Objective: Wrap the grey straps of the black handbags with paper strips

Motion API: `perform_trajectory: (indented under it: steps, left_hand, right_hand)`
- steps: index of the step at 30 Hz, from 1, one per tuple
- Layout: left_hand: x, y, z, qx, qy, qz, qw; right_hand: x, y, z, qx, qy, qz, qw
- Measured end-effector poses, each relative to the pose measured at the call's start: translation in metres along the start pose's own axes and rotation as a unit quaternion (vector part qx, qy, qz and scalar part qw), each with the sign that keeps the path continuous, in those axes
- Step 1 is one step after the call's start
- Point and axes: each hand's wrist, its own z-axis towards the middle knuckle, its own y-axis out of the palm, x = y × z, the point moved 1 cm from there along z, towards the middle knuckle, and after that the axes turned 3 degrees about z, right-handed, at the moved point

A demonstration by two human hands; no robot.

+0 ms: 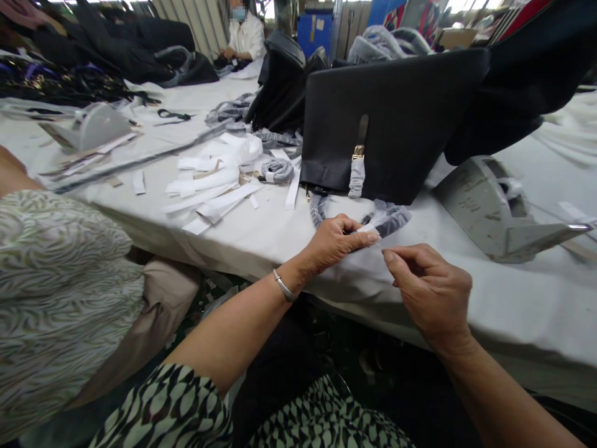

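Observation:
A black handbag (396, 118) stands on the white-covered table (280, 230), its strap (387, 218) wrapped in grey film and lying in front of it. My left hand (338, 242) is closed, pinching the wrapped strap end with a white tape piece at its fingertips. My right hand (431, 292) hovers just right of it at the table edge, fingers curled with thumb against forefinger; whether it holds anything I cannot make out.
A grey tape dispenser (494, 208) sits to the right. White paper strips (209, 186) and a wrapped coil (277, 169) lie left of the bag. Another dispenser (91, 127) and more black bags (280, 81) are farther back. A person's patterned sleeve (60, 280) is at left; another person sits at the far end.

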Motion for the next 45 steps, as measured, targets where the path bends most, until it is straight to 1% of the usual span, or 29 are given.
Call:
perform_trajectory:
  steps: [5,8,11,13,14,15,16,17,19,20,21,22,23,24,26,28,30,32,33,34,35,36,37,38,40,41,42,43,45]
  left_hand:
    - [0.000,0.000,0.000,0.003,0.003,-0.002,1.000]
    - [0.001,0.000,0.000,0.002,-0.003,-0.009,1.000]
    - [0.001,0.000,-0.001,0.002,-0.005,-0.014,1.000]
    - [0.001,0.000,-0.001,0.001,-0.004,-0.015,1.000]
    - [0.001,0.001,-0.001,0.001,-0.002,-0.014,1.000]
    - [0.001,0.001,-0.001,0.000,0.001,-0.013,1.000]
    - [0.001,0.001,-0.001,-0.001,0.002,-0.011,1.000]
    - [0.001,0.001,-0.001,-0.002,0.003,-0.011,1.000]
    - [0.001,0.001,-0.001,-0.001,0.002,-0.016,1.000]
    - [0.000,0.001,-0.001,0.000,-0.001,-0.019,1.000]
    - [0.000,0.001,0.000,0.001,-0.004,-0.023,1.000]
    - [0.000,0.001,0.000,0.003,-0.006,-0.026,1.000]
    - [0.000,0.001,0.000,0.003,-0.006,-0.028,1.000]
    - [0.000,0.001,0.000,0.002,-0.007,-0.028,1.000]
    - [-0.001,0.002,0.000,0.001,-0.008,-0.032,0.999]
    - [-0.001,0.002,0.000,0.001,-0.007,-0.036,0.999]
    - [-0.001,0.003,0.000,0.005,-0.004,-0.039,0.999]
    - [-0.001,0.003,-0.001,0.009,-0.003,-0.036,0.999]
    - [-0.001,0.003,-0.001,0.011,-0.005,-0.033,0.999]
    - [0.000,0.003,-0.001,0.011,-0.006,-0.030,0.999]
    - [0.000,0.003,-0.001,0.011,-0.008,-0.027,1.000]
    - [0.000,0.003,-0.001,0.010,-0.008,-0.025,1.000]
    - [0.001,0.003,-0.001,0.010,-0.008,-0.024,1.000]
    - [0.001,0.004,-0.001,0.011,-0.009,-0.024,1.000]
    - [0.000,0.004,-0.001,0.014,-0.010,-0.031,0.999]
    - [0.000,0.004,-0.001,0.014,-0.012,-0.037,0.999]
    - [-0.001,0.004,0.000,0.014,-0.014,-0.045,0.999]
    - [-0.001,0.004,0.000,0.011,-0.016,-0.052,0.998]
    - [-0.002,0.004,0.000,0.002,-0.022,-0.061,0.998]
  right_hand:
    - [0.000,0.001,0.001,-0.010,-0.017,-0.026,0.999]
    - [0.000,0.000,0.000,-0.006,-0.094,-0.068,0.993]
    - [0.003,-0.003,-0.001,-0.002,-0.193,-0.135,0.972]
    - [0.004,-0.005,0.000,-0.008,-0.231,-0.173,0.957]
    - [0.003,-0.006,0.000,-0.013,-0.236,-0.177,0.955]
    - [0.002,-0.006,0.002,-0.016,-0.226,-0.168,0.959]
    - [0.000,-0.005,0.003,-0.015,-0.200,-0.145,0.969]
    - [-0.001,-0.004,0.004,-0.015,-0.155,-0.110,0.982]
    - [-0.004,-0.001,0.007,-0.014,-0.014,-0.005,1.000]
    - [-0.004,0.002,0.007,-0.016,0.065,0.059,0.996]
    - [-0.004,0.004,0.007,-0.020,0.135,0.122,0.983]
    - [-0.004,0.007,0.007,-0.023,0.189,0.174,0.966]
    - [-0.004,0.009,0.006,-0.022,0.223,0.209,0.952]
    - [-0.004,0.009,0.005,-0.016,0.238,0.225,0.945]
    - [-0.004,0.009,0.003,-0.003,0.225,0.199,0.954]
    - [-0.005,0.006,0.001,0.004,0.160,0.126,0.979]
    - [-0.007,0.002,-0.001,0.006,0.060,0.037,0.997]
    - [-0.009,-0.001,-0.002,0.007,-0.031,-0.026,0.999]
    - [-0.010,-0.002,-0.003,0.008,-0.056,-0.040,0.998]
    - [-0.010,-0.002,-0.003,0.007,-0.060,-0.041,0.997]
    - [-0.009,-0.002,-0.002,0.002,-0.041,-0.029,0.999]
    - [-0.007,-0.001,-0.002,0.000,-0.002,-0.002,1.000]
    - [-0.005,0.000,-0.001,0.001,0.053,0.040,0.998]
    - [-0.003,0.002,0.000,0.001,0.117,0.095,0.989]
    - [0.000,0.007,0.002,-0.001,0.231,0.209,0.950]
    - [0.001,0.009,0.002,0.001,0.268,0.249,0.931]
    - [0.001,0.011,0.003,0.004,0.291,0.272,0.917]
    - [0.001,0.012,0.004,0.006,0.304,0.281,0.910]
    - [0.000,0.013,0.007,0.011,0.311,0.278,0.909]
